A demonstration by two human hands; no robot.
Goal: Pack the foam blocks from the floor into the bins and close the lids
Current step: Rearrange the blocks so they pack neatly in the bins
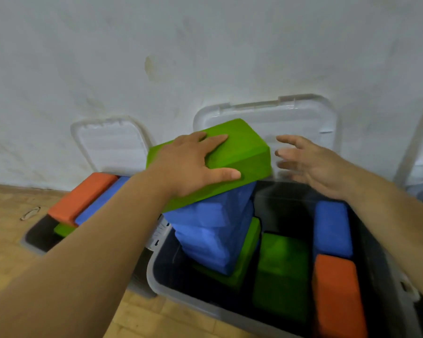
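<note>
Left hand (pixel 195 164) grips a tilted green block (pixel 230 154) atop stacked blue blocks (pixel 213 228); right hand (pixel 310 162) hovers open. The stack may topple.

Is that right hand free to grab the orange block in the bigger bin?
Probably yes. The right hand is empty, fingers spread, and the orange block lies uncovered at the open bin's near right side, below that forearm; the hand need only draw back and down.

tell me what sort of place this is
Probably a storage corner of an indoor room, perhaps a play or exercise space: wood-pattern floor, scuffed white wall, and open-lidded plastic bins holding foam blocks. The left hand grips a green foam block.
</note>
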